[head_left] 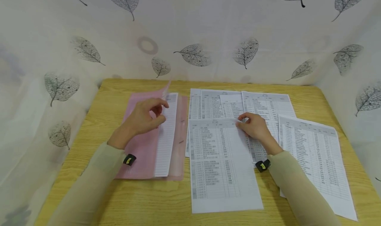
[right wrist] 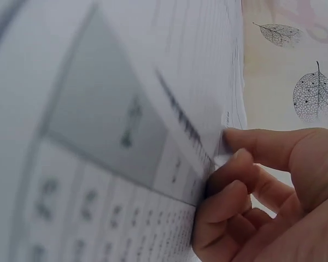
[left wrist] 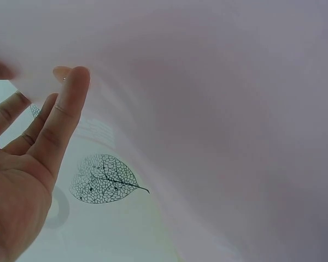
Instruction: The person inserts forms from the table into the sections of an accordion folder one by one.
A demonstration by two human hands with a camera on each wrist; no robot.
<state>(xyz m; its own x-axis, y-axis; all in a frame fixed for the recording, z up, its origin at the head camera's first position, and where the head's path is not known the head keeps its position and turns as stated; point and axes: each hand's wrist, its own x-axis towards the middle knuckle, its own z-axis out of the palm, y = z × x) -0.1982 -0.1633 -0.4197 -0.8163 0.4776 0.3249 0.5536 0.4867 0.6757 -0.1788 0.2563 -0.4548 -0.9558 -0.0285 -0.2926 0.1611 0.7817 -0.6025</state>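
Observation:
A pink translucent folder (head_left: pixel 140 163) lies on the left with its cover partly raised and white lined sheets (head_left: pixel 166 146) inside. At the cover's free edge is my left hand (head_left: pixel 144 118), thumb and index finger apart. The left wrist view has its fingers (left wrist: pixel 65 117) fairly straight beside the pink cover (left wrist: pixel 218 120). My right hand (head_left: pixel 253 125) pinches the top right corner of a printed table sheet (head_left: pixel 220 173) lying right of the folder. Close up in the right wrist view, this sheet (right wrist: pixel 98 98) stands before my curled fingers (right wrist: pixel 224 213).
More printed sheets (head_left: pixel 268 102) overlap behind the pinched one, a small slip (head_left: pixel 230 103) among them. Another sheet (head_left: pixel 315 160) lies at the right, partly under my right forearm. A leaf-patterned curtain (head_left: pixel 208 27) encloses the wooden table (head_left: pixel 148 199).

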